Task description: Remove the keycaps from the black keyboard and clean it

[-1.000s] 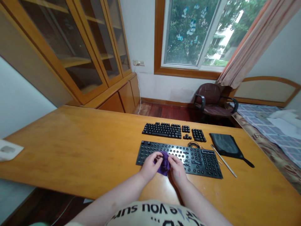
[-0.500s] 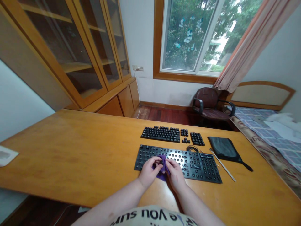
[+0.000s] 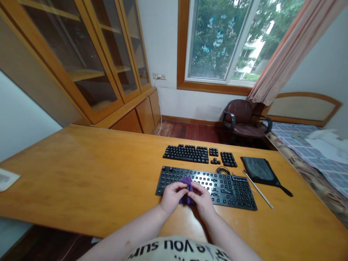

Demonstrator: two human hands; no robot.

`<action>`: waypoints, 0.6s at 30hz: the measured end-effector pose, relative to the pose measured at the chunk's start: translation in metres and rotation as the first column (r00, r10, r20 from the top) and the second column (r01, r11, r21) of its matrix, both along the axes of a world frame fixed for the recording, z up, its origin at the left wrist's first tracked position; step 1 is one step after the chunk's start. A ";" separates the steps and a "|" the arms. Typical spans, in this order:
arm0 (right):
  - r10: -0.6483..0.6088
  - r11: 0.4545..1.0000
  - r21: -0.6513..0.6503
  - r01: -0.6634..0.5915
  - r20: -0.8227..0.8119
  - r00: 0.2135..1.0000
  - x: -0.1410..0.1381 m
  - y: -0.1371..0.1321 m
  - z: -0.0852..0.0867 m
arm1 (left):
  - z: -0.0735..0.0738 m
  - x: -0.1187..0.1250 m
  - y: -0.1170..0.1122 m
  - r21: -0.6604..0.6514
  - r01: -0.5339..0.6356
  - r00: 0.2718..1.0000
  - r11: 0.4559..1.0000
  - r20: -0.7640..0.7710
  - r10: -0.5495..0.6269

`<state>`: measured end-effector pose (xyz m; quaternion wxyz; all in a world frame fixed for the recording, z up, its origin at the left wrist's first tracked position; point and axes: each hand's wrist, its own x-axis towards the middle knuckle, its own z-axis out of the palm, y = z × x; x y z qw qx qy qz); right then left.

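Observation:
A purple cloth (image 3: 186, 179) is pinched between my two hands over the front edge of a black keyboard base (image 3: 233, 197). My left hand (image 3: 172, 196) grips the cloth from the left, thumb against fingertips. From the right, my right hand (image 3: 201, 198) also has its fingers closed on it. A small dark piece, perhaps a keycap, shows in the cloth between the fingertips, too small to be sure. Most of the base's switches stand bare. Behind it, black keycaps (image 3: 186, 154) lie in keyboard order, with a separate number pad block (image 3: 228, 159).
Right of the keyboard lie a thin whitish stick (image 3: 259, 190) and a black pouch (image 3: 259, 171) with a strap. A coiled cable (image 3: 223, 170) sits behind the base. White paper (image 3: 8, 179) rests at the desk's left edge. A chair (image 3: 240, 117) stands beyond the desk.
The cloth has been folded and shifted between my fingers, its top corner now higher and its lower end drawn up. My right thumb has moved closer to my left fingertips.

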<state>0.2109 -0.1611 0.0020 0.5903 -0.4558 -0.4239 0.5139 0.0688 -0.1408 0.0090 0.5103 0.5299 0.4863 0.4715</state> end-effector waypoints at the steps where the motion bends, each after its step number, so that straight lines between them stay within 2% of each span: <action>1: -0.015 1.000 0.001 0.015 0.013 1.000 0.000 0.000 0.000 | 0.001 0.000 0.000 -0.004 0.000 1.000 1.000 0.006 0.000; 4: -0.046 0.999 0.009 0.045 0.077 0.996 0.001 -0.002 0.001 | 0.002 0.001 0.000 -0.037 0.011 0.999 0.999 0.047 -0.009; 8: 0.010 0.999 0.038 -0.016 0.143 0.990 0.004 -0.002 0.004 | 0.004 0.001 -0.001 -0.138 0.056 0.989 0.989 0.143 -0.036; 11: -0.001 0.998 0.057 -0.006 0.128 0.992 0.004 -0.001 0.004 | 0.005 0.002 -0.002 -0.182 0.070 0.980 0.981 0.198 -0.033; 14: -0.019 0.999 0.039 0.016 0.079 0.997 0.004 0.001 0.001 | 0.007 0.003 -0.003 -0.173 0.047 0.977 0.984 0.211 -0.010; 18: 0.014 0.999 0.031 -0.016 0.042 0.999 0.004 0.000 -0.007 | 0.008 0.004 -0.003 -0.115 0.012 0.983 0.993 0.186 0.010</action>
